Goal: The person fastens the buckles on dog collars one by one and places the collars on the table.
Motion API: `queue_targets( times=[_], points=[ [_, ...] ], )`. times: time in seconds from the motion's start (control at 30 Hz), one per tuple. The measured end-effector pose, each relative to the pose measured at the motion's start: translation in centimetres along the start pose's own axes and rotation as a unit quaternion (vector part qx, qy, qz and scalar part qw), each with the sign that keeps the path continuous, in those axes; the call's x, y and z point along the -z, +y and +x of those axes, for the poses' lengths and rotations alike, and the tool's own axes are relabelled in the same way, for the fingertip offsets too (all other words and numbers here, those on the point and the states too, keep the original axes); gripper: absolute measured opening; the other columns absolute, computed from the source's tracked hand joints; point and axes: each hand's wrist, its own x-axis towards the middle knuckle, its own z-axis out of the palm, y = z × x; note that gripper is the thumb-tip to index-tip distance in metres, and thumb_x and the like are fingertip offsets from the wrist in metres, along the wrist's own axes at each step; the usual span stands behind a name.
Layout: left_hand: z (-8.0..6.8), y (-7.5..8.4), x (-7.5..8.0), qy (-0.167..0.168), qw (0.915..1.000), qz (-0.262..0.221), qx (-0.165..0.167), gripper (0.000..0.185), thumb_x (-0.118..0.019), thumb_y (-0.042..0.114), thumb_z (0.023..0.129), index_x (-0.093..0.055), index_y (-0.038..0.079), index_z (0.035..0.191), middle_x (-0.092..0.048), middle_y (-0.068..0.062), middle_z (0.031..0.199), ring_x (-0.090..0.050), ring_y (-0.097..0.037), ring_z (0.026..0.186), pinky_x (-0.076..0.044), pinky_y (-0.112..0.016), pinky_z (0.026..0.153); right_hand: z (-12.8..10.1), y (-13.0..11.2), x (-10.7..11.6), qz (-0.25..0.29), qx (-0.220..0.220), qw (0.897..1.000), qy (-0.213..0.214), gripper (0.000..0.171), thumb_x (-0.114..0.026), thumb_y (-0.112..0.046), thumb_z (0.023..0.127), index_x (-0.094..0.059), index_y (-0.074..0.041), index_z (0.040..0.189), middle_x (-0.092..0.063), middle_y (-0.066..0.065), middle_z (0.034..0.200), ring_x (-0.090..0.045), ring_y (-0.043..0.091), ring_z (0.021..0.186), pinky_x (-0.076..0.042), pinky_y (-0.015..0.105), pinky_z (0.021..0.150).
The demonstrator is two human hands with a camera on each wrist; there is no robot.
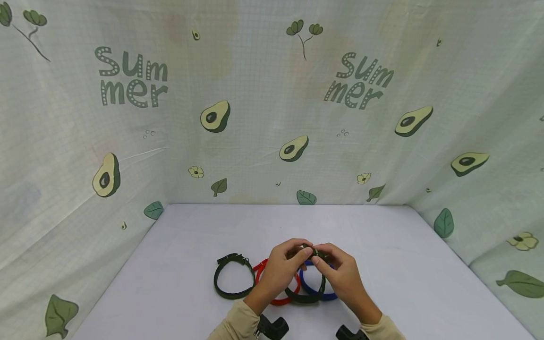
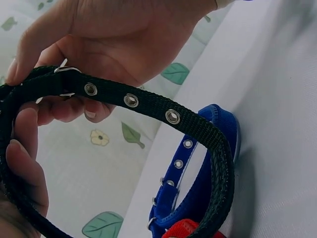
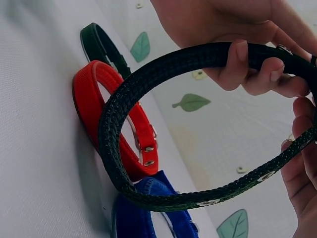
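Observation:
A dark green webbing collar [image 2: 218, 148] with metal eyelets hangs in a loop between both hands, its lower curve overlapping the red and blue collars in the head view. My left hand [image 1: 281, 263] pinches its upper part between thumb and fingers. Opposite it, my right hand [image 1: 340, 271] grips the same stretch beside the metal buckle [image 2: 65, 80]. The fingertips of both hands nearly meet there, hiding part of the strap. Below are a red collar [image 3: 88, 106] and a blue collar [image 3: 133, 213], each a closed loop on the table.
Another dark green collar [image 1: 216, 278] lies at the left end of the row on the white table [image 1: 182, 236]. Black wrist devices [image 1: 274, 328] sit near both sleeves. Printed cloth [image 1: 250, 94] hangs behind and along the sides of the table.

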Motion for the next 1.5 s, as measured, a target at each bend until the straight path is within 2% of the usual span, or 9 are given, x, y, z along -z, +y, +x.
queue_targets(
  times=[0.17, 0.33, 0.53, 0.67, 0.9, 1.03, 1.2, 1.37, 1.5],
  points=[
    [-0.07, -0.02, -0.03, 0.008, 0.9999, 0.006, 0.0, 0.021, -0.064, 0.03, 0.1, -0.07, 0.021, 0.118, -0.068, 0.002, 0.095, -0.065, -0.026, 0.086, -0.057, -0.032, 0.074, -0.04, -0.08, 0.02, 0.011, -0.008, 1.0, -0.003, 0.016, -0.069, -0.003, 0.094, -0.067, -0.005, 0.109, -0.067, 0.008, 0.105, -0.068, 0.02, 0.092, -0.057, 0.029, 0.076],
    [-0.14, 0.01, -0.09, 0.019, 0.9995, 0.023, -0.001, 0.022, -0.063, 0.033, 0.1, -0.07, 0.022, 0.118, -0.068, 0.005, 0.102, -0.064, -0.018, 0.094, -0.056, -0.034, 0.078, -0.09, -0.04, 0.05, 0.03, -0.035, 0.999, -0.004, 0.015, -0.069, -0.003, 0.094, -0.064, -0.002, 0.108, -0.066, 0.012, 0.101, -0.068, 0.02, 0.089, -0.057, 0.029, 0.074],
    [-0.12, -0.13, -0.03, 0.021, 0.9994, 0.029, 0.002, 0.022, -0.062, 0.033, 0.101, -0.07, 0.022, 0.118, -0.067, 0.002, 0.098, -0.062, -0.024, 0.083, -0.056, -0.034, 0.064, -0.1, -0.12, 0.03, 0.036, -0.059, 0.998, -0.001, 0.015, -0.069, -0.003, 0.093, -0.062, 0.0, 0.106, -0.067, 0.013, 0.096, -0.068, 0.024, 0.08, -0.058, 0.031, 0.067],
    [-0.04, -0.26, 0.02, 0.024, 0.9994, 0.025, 0.003, 0.023, -0.061, 0.033, 0.101, -0.07, 0.02, 0.118, -0.066, 0.0, 0.093, -0.06, -0.017, 0.077, -0.056, -0.032, 0.059, -0.07, -0.12, 0.05, 0.039, -0.061, 0.997, -0.002, 0.014, -0.068, -0.002, 0.094, -0.061, 0.001, 0.106, -0.068, 0.012, 0.094, -0.068, 0.028, 0.077, -0.057, 0.031, 0.065],
    [0.03, -0.38, 0.07, 0.03, 0.9993, 0.02, 0.001, 0.023, -0.06, 0.034, 0.102, -0.07, 0.02, 0.118, -0.066, 0.0, 0.092, -0.059, -0.016, 0.074, -0.057, -0.036, 0.065, -0.08, -0.05, 0.06, 0.042, -0.065, 0.997, -0.002, 0.014, -0.068, -0.002, 0.094, -0.061, 0.002, 0.105, -0.068, 0.013, 0.09, -0.068, 0.025, 0.073, -0.057, 0.031, 0.064],
    [0.08, -0.47, 0.12, 0.035, 0.9993, 0.013, 0.002, 0.022, -0.06, 0.034, 0.102, -0.07, 0.02, 0.117, -0.066, -0.001, 0.09, -0.059, -0.023, 0.071, -0.057, -0.036, 0.064, -0.07, -0.07, 0.05, 0.049, -0.066, 0.997, -0.004, 0.014, -0.068, -0.001, 0.093, -0.06, 0.003, 0.105, -0.067, 0.017, 0.088, -0.066, 0.021, 0.071, -0.057, 0.031, 0.063],
    [0.07, -0.49, 0.17, 0.033, 0.9994, 0.006, 0.006, 0.023, -0.06, 0.035, 0.102, -0.069, 0.021, 0.117, -0.067, -0.002, 0.09, -0.059, -0.025, 0.07, -0.057, -0.035, 0.064, -0.06, -0.07, 0.06, 0.056, -0.066, 0.996, -0.006, 0.014, -0.067, 0.0, 0.093, -0.06, 0.003, 0.105, -0.067, 0.019, 0.087, -0.066, 0.021, 0.069, -0.057, 0.032, 0.063],
    [0.02, -0.51, 0.22, 0.028, 0.9995, -0.011, 0.006, 0.024, -0.059, 0.034, 0.102, -0.068, 0.019, 0.119, -0.067, -0.003, 0.093, -0.063, -0.038, 0.08, -0.058, -0.034, 0.068, -0.05, -0.09, 0.09, 0.051, -0.071, 0.996, -0.007, 0.015, -0.068, -0.002, 0.094, -0.06, 0.003, 0.105, -0.067, 0.014, 0.086, -0.066, 0.021, 0.069, -0.058, 0.032, 0.064],
    [0.05, -0.54, 0.24, 0.026, 0.9995, -0.019, 0.006, 0.025, -0.058, 0.033, 0.103, -0.067, 0.018, 0.12, -0.067, -0.005, 0.096, -0.065, -0.028, 0.08, -0.057, -0.029, 0.069, -0.02, -0.15, 0.14, 0.05, -0.07, 0.996, -0.007, 0.014, -0.068, -0.002, 0.094, -0.06, 0.003, 0.105, -0.067, 0.012, 0.085, -0.066, 0.022, 0.069, -0.058, 0.032, 0.064]
  ],
)
